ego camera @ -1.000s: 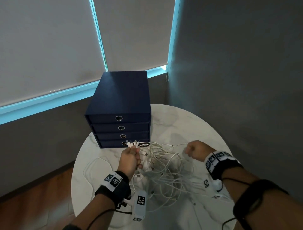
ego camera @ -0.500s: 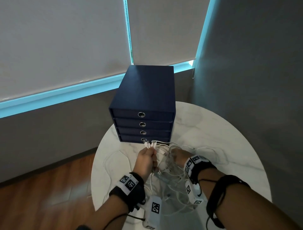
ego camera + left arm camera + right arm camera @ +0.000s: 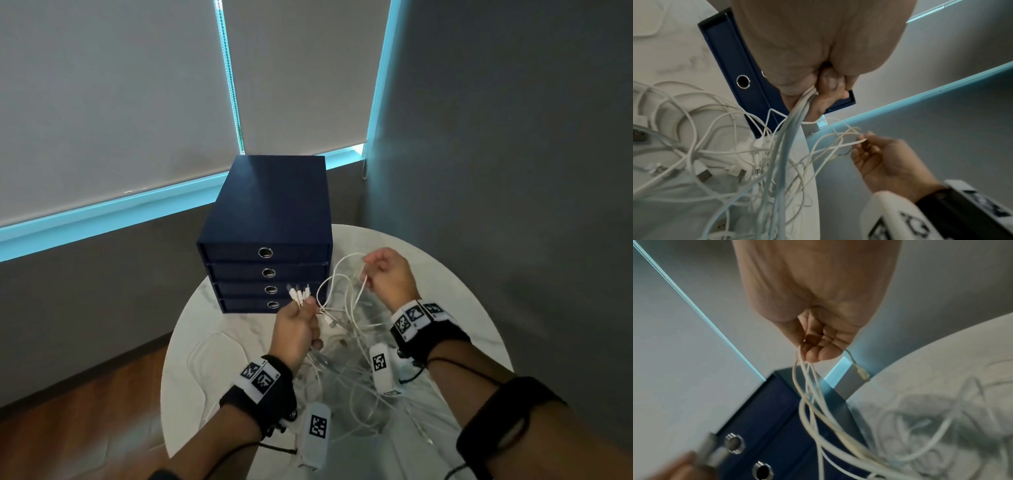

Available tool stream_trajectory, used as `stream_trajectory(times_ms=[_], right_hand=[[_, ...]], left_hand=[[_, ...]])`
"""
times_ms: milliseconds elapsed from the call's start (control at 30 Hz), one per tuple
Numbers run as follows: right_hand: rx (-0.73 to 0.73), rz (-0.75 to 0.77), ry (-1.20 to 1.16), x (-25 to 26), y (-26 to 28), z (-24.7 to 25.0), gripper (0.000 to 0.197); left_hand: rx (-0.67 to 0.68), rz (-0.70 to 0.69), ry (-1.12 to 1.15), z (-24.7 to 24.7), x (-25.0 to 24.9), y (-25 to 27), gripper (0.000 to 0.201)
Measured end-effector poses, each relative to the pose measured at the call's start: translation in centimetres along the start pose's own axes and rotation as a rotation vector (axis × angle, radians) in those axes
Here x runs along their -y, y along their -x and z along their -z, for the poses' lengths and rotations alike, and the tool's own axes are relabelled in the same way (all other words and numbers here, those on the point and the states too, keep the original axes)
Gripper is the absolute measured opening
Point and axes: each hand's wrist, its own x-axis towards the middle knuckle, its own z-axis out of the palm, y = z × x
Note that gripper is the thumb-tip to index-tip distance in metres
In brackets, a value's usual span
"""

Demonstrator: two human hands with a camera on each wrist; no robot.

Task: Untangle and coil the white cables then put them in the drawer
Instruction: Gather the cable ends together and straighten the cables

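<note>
So I've got a fistful of connector ends [image 3: 298, 294] in my left hand [image 3: 297, 329], fingers curled tight round the bundle, plugs sticking up out of the top of the fist. My right hand [image 3: 390, 275] is up at about 2 o'clock from the left, pinching a couple of thin loops [image 3: 337, 274] lifted out of the mess. The rest of the white cables [image 3: 346, 370] are one big tangle on the round marble table [image 3: 462, 308], mostly sagging between my wrists. The blue drawer unit [image 3: 265, 240] sits at 12 o'clock, all four drawers shut (so that part's not started).

My take on doing this bit well: keep the left fist as the anchor and don't yank with the right. Pick ONE strand, follow it hand over hand away from the fist, and let the loops fall off rather than pulling them tighter. I'm holding more than one loop right now, which probably just drags the knot along. Also watch the loose USB plugs [image 3: 704, 174], they look like they'd snag on crossings.
</note>
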Motion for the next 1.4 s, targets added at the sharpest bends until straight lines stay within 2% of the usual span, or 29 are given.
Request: stream_trajectory(times_ms=[100,167,267,333,467,600,800,1000,1167,1267,1400], right_hand=[[-0.04,0.008,-0.165,3.5,0.6,0.9,0.024],[-0.032,-0.004,-0.142,4.4,0.9,1.1,0.017],[0.088,-0.027,0.112,4.3,1.5,1.5,0.007],[0.18,-0.045,0.255,4.0,2.2,1.7,0.012],[0.345,-0.122,0.269,3.6,3.8,1.3,0.013],[0.394,-0.165,0.257,4.5,4.6,0.9,0.009],[0.306,-0.112,0.14,6.8,4.5,1.1,0.014],[0.246,-0.089,0.137,8.1,4.1,2.4,0.016],[0.044,-0.041,-0.128,9.9,2.9,4.0,0.018],[-0.043,0.028,-0.189,10.9,2.5,4.9,0.017],[-0.062,0.073,-0.217,10.3,2.9,4.7,0.016]], left_hand=[[0.022,-0.023,0.013,-0.7,-0.4,0.3,0.034],[0.034,-0.03,0.019,-1.1,-0.7,0.5,0.037],[0.065,-0.073,0.001,-1.5,-1.1,1.2,0.037],[0.089,-0.121,-0.021,-2.0,-1.7,1.6,0.035],[0.115,-0.152,0.014,-2.9,-2.9,2.1,0.031],[0.102,-0.109,0.038,-3.1,-3.1,1.8,0.03],[-0.05,-0.057,-0.016,-1.5,-0.8,0.6,0.032],[-0.123,-0.001,-0.016,-1.0,0.3,0.0,0.032],[-0.186,0.042,-0.077,-0.2,0.9,-0.2,0.034],[-0.114,0.094,-0.013,0.0,0.7,0.3,0.036],[0.039,0.117,0.062,-0.9,-0.8,1.6,0.038]])
